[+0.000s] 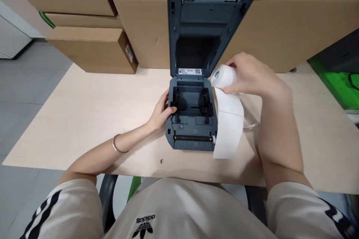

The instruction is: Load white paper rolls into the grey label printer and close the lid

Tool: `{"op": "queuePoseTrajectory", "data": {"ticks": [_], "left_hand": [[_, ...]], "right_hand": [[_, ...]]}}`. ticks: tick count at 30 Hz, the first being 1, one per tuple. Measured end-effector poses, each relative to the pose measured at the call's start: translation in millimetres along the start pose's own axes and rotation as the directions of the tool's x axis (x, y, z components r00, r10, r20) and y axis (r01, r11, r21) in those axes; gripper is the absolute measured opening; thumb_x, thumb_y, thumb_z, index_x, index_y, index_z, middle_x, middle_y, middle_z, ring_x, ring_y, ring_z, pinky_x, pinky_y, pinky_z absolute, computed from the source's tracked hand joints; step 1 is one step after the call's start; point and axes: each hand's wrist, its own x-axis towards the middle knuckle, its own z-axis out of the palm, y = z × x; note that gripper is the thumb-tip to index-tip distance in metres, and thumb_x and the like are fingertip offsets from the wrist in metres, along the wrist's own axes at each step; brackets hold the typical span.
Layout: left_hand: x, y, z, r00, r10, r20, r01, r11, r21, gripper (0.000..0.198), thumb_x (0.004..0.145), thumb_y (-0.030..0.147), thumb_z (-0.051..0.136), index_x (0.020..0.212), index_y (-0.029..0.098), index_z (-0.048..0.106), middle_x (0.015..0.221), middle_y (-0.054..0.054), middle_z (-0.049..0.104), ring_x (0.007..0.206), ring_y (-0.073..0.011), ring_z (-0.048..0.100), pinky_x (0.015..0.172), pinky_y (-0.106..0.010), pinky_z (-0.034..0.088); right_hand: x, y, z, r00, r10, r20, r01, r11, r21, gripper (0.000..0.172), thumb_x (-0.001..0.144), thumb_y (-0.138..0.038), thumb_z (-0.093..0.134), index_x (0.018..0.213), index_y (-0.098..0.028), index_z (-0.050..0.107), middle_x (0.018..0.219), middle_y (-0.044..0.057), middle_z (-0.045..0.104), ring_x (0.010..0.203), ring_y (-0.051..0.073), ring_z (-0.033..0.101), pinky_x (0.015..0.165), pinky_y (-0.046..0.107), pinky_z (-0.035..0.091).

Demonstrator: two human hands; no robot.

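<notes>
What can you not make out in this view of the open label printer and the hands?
Head view: right hand covers most of the label roll.
Head view: the sticker print inside the label printer is too small to read.
Head view: lid top is cut off by the upper edge.

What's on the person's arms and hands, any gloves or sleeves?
No gloves: left hand and right hand are bare. Thin silver bangle on the left wrist. The left sleeve and right sleeve are short, cream, black-striped. Black adidas logo on the shirt front.
</notes>
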Motion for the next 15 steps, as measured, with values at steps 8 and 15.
{"op": "queuePoseTrajectory", "data": {"ticks": [8,15], "left_hand": [[3,8,-1.1,0.997,-0.044,-0.057,0.045,0.999,0.008,0.086,0.078,0.032,0.07,0.163,0.02,0.058,0.167,-0.011,0.067,0.152,-0.0395,0.063,0.127,-0.054,0.054],[2,13,1.8,0.998,-0.01,-0.06,0.015,0.996,0.086,0.085,0.082,0.033,0.063,0.166,0.019,0.056,0.175,-0.008,0.061,0.163,-0.04,0.055,0.138,-0.057,0.045]], "right_hand": [[31,2,56,0.985,-0.069,0.16,0.072,0.997,-0.013,0.082,0.072,-0.031,0.087,0.149,-0.015,0.063,0.141,0.021,0.07,0.133,0.046,0.067,0.107,0.054,0.057],[13,43,12,0.926,0.199,0.32,-0.235,0.969,0.078,0.098,0.097,-0.06,0.071,0.178,-0.013,0.042,0.182,0.024,0.044,0.163,0.045,0.049,0.132,0.052,0.043]]}}
